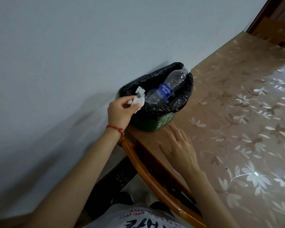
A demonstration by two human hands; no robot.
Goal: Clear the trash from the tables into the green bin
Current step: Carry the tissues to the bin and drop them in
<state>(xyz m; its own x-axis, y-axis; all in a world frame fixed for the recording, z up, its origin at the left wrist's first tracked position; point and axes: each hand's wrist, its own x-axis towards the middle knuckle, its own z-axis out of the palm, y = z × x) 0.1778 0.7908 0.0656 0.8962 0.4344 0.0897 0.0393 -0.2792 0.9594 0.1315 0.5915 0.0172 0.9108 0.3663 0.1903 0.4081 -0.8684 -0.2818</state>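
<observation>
**Tissue held at the rim of the green bin**

Much of the bin [148, 124] is hidden: a black liner [156, 83] drapes over its rim, and only a band of green wall shows below, carrying a white mark too small to read. The left hand covers the near-left part of that wall. The bin's inside is mostly dark. A clear bottle [168, 88] with a blue label lies slanted in it, cap end poking up past the far rim by the wall; its lower end sinks out of sight in the liner.

The left hand [120, 112] pinches a crumpled white tissue [24, 97] with its grip clamped on it, right at the bin's near-left rim, over the liner's edge. A red string circles that wrist. The right hand [178, 147] lies flat on the counter [237, 112], fingers spread and holding nothing, just short of the bin's base.

The bin sits at the counter's corner, close against the pale wall [64, 46]. To the right the counter runs open and bare to the frame's edge. A wooden chair back [143, 163] curves along its near edge.

The counter wears a tan covering printed with pale flowers, glossy where light falls. The view is tilted, and the far top-right corner is blurred.
</observation>
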